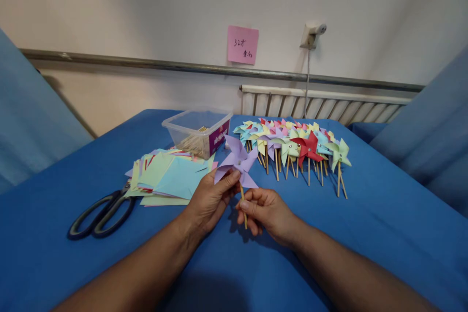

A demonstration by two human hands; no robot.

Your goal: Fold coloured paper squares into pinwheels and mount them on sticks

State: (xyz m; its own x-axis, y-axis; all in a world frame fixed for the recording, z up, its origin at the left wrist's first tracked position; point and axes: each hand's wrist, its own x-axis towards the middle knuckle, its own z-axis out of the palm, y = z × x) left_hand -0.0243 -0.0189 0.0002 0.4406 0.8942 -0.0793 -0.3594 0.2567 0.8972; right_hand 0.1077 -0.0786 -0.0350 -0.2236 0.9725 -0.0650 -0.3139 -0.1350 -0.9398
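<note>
A lilac paper pinwheel (237,160) on a thin wooden stick is held up above the blue table (383,219). My left hand (208,202) pinches one of its lower blades between thumb and fingers. My right hand (263,212) grips the stick just below the blades. Both hands are near the middle of the table, close together.
Several finished pinwheels (296,148) lie in a row at the back right. A stack of coloured paper squares (168,178) lies left of my hands, with black scissors (100,214) beside it. A clear plastic box of sticks (199,134) stands behind the paper.
</note>
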